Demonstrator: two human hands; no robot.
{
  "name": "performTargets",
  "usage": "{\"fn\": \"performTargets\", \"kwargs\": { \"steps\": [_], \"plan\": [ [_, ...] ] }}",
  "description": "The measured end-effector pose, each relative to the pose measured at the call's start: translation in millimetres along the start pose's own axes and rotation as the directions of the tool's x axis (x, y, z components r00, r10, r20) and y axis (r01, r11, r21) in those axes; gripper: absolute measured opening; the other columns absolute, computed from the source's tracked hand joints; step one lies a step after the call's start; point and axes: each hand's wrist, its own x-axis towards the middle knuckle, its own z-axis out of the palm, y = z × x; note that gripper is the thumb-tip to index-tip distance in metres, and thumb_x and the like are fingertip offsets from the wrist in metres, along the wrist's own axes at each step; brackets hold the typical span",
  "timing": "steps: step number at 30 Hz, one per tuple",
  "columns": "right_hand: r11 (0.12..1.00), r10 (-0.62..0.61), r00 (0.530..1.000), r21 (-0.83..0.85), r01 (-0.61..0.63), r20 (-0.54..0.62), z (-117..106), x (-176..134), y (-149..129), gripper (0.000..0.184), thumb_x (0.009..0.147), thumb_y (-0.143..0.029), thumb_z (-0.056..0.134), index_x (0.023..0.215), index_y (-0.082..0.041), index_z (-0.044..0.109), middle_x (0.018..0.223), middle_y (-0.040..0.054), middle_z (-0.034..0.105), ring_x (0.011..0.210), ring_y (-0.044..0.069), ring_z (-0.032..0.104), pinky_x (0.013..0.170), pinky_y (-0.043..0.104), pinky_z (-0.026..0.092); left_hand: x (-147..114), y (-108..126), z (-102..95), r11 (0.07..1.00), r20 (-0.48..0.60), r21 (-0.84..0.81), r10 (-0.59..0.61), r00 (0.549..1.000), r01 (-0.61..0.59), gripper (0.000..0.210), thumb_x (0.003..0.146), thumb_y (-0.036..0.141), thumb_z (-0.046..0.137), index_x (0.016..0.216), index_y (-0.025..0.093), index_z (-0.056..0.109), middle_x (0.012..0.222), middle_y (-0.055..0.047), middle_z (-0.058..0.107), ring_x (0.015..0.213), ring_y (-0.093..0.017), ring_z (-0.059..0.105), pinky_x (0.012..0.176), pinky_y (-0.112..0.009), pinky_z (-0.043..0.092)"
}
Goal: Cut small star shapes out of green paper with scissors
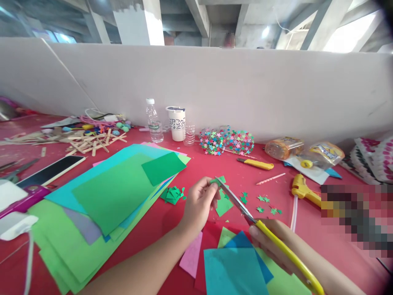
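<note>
My left hand (pixel 199 200) pinches a small piece of green paper (pixel 218 180) between thumb and fingers. In my right hand (pixel 270 237) is a pair of scissors (pixel 239 203) with yellow handles, its blades pointing up and left and reaching the green paper. A larger light green paper piece (pixel 224 204) lies just beneath the blades. Small green paper stars (pixel 263 198) are scattered to the right of the scissors. Left of my left hand sits a small pile of green paper cuttings (pixel 172 195). Part of my right hand's fingers is hidden behind the handles.
Stacked coloured paper (pixel 113 188) covers the left; more sheets (pixel 235 270) lie in front. Behind stand a water bottle (pixel 154 123), a white cup (pixel 177 125) and star-filled clear containers (pixel 227 140). A yellow utility knife (pixel 256 164) and glue gun (pixel 303 191) lie right.
</note>
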Motion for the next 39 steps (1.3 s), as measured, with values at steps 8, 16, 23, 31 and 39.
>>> {"fn": "performTargets", "kwargs": {
  "steps": [8,16,23,31,39],
  "plan": [
    [0.999,0.032,0.998,-0.003,-0.032,-0.049,2,-3,-6,0.055,0.075,-0.073,0.044,0.062,-0.020,0.044,0.046,-0.0078,0.031,0.036,0.006,0.028,0.032,0.019,0.021,1,0,0.8,1.000,0.001,-0.009,0.001,1.000,-0.001,0.023,0.084,0.033,0.051,0.068,0.017,0.050,0.057,0.003,0.052,0.045,-0.007,0.046,0.042,-0.018,0.034],
    [1.000,0.022,1.000,0.010,-0.022,-0.022,2,2,4,0.051,0.078,-0.069,0.045,0.063,-0.020,0.042,0.046,-0.0088,0.033,0.033,0.004,0.029,0.032,0.019,0.018,1,-1,1.2,1.000,0.001,-0.013,-0.009,1.000,0.009,0.023,0.084,0.033,0.052,0.068,0.017,0.049,0.057,0.003,0.053,0.045,-0.007,0.046,0.042,-0.018,0.034],
    [0.998,-0.043,0.999,-0.056,0.043,-0.002,-1,8,10,0.055,0.076,-0.072,0.045,0.060,-0.020,0.039,0.047,-0.0072,0.034,0.038,0.005,0.029,0.036,0.020,0.018,3,0,-1.4,1.000,0.013,-0.026,-0.003,1.000,0.004,0.022,0.084,0.034,0.051,0.069,0.017,0.051,0.058,0.003,0.054,0.046,-0.008,0.047,0.043,-0.019,0.035],
    [0.998,-0.065,0.998,-0.013,0.065,0.012,-2,-1,3,0.061,0.076,-0.076,0.037,0.070,-0.017,0.050,0.045,-0.0090,0.033,0.034,0.005,0.028,0.037,0.020,0.022,5,4,-3.1,0.998,-0.027,-0.068,0.004,1.000,-0.006,0.019,0.080,0.035,0.057,0.072,0.018,0.053,0.056,0.004,0.054,0.045,-0.008,0.047,0.043,-0.019,0.034],
    [0.992,-0.052,0.997,0.114,0.047,0.050,4,-4,3,0.067,0.072,-0.081,0.035,0.077,-0.016,0.052,0.040,-0.0109,0.032,0.033,0.005,0.026,0.039,0.020,0.021,0,6,0.0,0.995,0.022,-0.100,-0.029,0.999,0.031,0.022,0.079,0.034,0.057,0.066,0.017,0.053,0.056,0.002,0.057,0.046,-0.008,0.049,0.045,-0.020,0.037]
  ]
}}
